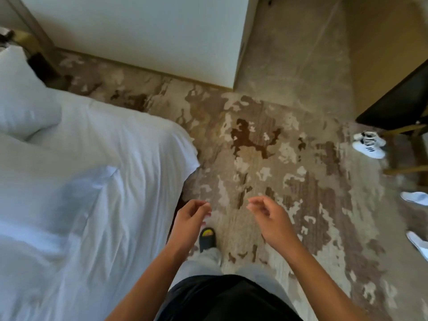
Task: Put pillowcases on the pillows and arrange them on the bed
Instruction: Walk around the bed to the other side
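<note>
A bed (120,144) covered in white linen fills the left side of the head view. One white pillow (20,93) lies at its upper left, and a second white pillow (58,205) lies lower down on the covers. My left hand (190,216) hangs over the carpet just past the bed's right edge, fingers loosely curled, holding nothing. My right hand (268,216) is a little to its right, also loosely curled and holding nothing. Neither hand touches the bed or a pillow.
Patterned beige and brown carpet (254,140) spreads ahead. A white wall corner (236,66) juts out at the top. A dark table (398,105) stands at the right, with white sneakers (369,144) beside it and white slippers (414,196) lower right. My dark sandal (207,238) shows below.
</note>
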The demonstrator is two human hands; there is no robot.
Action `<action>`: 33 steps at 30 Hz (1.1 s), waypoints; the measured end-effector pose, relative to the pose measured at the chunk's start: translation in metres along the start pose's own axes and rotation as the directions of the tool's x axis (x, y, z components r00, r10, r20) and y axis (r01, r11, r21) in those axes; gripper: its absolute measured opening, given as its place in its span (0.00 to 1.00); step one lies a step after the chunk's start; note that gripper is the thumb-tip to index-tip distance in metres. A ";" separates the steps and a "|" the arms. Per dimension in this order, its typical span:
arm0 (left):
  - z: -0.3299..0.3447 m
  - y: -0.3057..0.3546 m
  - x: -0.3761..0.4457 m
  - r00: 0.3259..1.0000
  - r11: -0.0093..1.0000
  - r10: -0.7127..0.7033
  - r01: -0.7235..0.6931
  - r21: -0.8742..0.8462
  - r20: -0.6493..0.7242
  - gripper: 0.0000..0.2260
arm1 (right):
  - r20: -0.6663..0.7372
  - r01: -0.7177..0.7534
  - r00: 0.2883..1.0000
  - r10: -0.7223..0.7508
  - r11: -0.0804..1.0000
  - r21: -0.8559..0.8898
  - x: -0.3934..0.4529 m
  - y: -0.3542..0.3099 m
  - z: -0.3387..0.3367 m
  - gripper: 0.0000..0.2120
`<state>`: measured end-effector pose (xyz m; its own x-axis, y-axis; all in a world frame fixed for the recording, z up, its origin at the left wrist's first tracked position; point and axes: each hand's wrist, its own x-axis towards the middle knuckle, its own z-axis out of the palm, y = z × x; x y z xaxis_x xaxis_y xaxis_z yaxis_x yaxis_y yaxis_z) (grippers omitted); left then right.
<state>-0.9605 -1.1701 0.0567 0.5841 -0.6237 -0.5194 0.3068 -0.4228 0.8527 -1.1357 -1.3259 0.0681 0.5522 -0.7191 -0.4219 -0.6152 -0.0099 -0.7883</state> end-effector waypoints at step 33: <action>-0.109 0.370 0.647 0.744 0.920 -0.249 -0.020 -0.392 -0.620 0.06 | 0.639 0.451 0.739 -0.215 0.862 -0.231 0.845 -0.451 0.040 0.04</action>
<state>-0.3874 -1.6580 0.0422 0.8243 0.0492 -0.5640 0.5655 -0.1187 0.8162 -0.3692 -1.9015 0.0497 0.8998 -0.0849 -0.4279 -0.4110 -0.4938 -0.7663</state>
